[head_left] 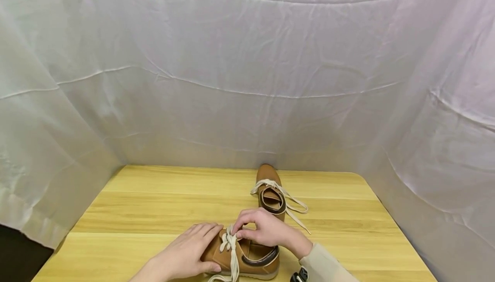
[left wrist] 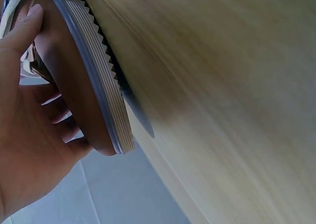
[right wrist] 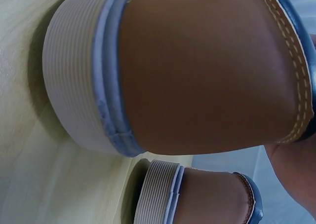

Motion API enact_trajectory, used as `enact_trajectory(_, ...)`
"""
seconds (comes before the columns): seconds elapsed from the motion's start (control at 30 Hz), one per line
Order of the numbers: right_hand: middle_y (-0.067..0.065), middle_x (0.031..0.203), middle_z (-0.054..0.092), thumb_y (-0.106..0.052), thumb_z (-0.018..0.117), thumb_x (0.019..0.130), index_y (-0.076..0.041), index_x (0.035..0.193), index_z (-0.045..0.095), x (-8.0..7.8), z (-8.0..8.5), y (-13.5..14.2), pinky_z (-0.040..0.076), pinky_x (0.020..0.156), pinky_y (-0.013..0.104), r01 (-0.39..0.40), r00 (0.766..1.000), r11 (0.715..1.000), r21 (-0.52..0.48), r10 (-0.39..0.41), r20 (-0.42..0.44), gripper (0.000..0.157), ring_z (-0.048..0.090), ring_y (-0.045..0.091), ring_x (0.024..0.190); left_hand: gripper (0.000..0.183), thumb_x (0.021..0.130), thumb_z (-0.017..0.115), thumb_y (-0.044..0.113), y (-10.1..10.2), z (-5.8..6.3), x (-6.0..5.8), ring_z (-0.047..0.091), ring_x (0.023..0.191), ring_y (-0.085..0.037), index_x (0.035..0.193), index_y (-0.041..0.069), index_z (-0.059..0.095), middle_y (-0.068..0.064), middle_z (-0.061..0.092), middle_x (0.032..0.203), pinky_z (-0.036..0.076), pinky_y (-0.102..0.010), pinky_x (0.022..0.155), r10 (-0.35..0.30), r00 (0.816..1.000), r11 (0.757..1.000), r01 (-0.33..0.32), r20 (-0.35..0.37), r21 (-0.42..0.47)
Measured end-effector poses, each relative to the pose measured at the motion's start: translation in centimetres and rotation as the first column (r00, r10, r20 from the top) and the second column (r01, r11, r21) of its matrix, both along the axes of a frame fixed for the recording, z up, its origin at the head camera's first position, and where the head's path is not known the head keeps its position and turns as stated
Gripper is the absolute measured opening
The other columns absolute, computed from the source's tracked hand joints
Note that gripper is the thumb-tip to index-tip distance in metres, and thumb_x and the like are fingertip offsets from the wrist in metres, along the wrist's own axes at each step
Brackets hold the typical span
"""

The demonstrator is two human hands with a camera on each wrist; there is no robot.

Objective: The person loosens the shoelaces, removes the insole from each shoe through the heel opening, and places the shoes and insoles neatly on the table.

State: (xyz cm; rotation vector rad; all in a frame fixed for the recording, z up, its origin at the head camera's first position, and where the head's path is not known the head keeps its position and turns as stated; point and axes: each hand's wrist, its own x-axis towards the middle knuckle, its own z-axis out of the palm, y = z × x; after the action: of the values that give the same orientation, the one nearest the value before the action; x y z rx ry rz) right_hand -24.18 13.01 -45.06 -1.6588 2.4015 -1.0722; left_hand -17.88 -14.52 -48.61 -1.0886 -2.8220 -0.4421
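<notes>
A brown shoe [head_left: 267, 269] with a dark collar and cream laces [head_left: 233, 252] lies at the table's near edge, toe to the left. Around its toe my left hand [head_left: 181, 252] grips, thumb on the near side and fingers over the far side; the left wrist view shows this hand [left wrist: 24, 130] on the brown upper [left wrist: 74, 86] above a ridged sole. My right hand [head_left: 267, 230] reaches across the opening and pinches the lace at its far side with thumb and fingertips. In the right wrist view the heel [right wrist: 207, 76] hides most of that hand [right wrist: 291, 179].
A matching brown shoe [head_left: 267, 172] stands farther back, toe toward the curtain, its loose laces [head_left: 295, 206] trailing to the right. Its heel [right wrist: 212, 197] also shows in the right wrist view. Pale curtains [head_left: 247, 118] enclose the wooden table [head_left: 162, 204] at the back and sides.
</notes>
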Motion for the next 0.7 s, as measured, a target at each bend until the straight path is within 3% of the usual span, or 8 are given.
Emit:
enact_trajectory(0.33, -0.004, 0.103, 0.07, -0.018, 0.066, 0.102, -0.015, 0.102, 0.072, 0.34, -0.13, -0.27, 0.056, 0.084, 0.028, 0.024, 1.0, 1.0, 0.012, -0.024, 0.008, 0.006, 0.06, -0.001, 0.093, 0.096, 0.089, 0.059, 0.076, 0.01, 0.21, -0.01, 0.053, 0.136, -0.03, 0.154, 0.006, 0.048, -0.006, 0.055, 0.15, 0.046, -0.056, 0.111, 0.0, 1.0, 1.0, 0.0, 0.02, -0.005)
enact_trajectory(0.7, -0.005, 0.104, 0.069, -0.017, 0.062, 0.105, -0.013, 0.105, 0.07, 0.39, -0.25, -0.43, 0.053, 0.085, 0.022, 0.042, 0.999, 0.999, -0.006, -0.042, 0.003, 0.009, 0.058, 0.0, 0.093, 0.093, 0.088, 0.064, 0.073, -0.17, -0.04, -0.15, 0.056, 0.133, -0.029, 0.152, 0.007, 0.051, -0.004, 0.058, 0.147, 0.048, -0.055, 0.109, -0.017, 0.999, 1.0, 0.017, -0.028, 0.007)
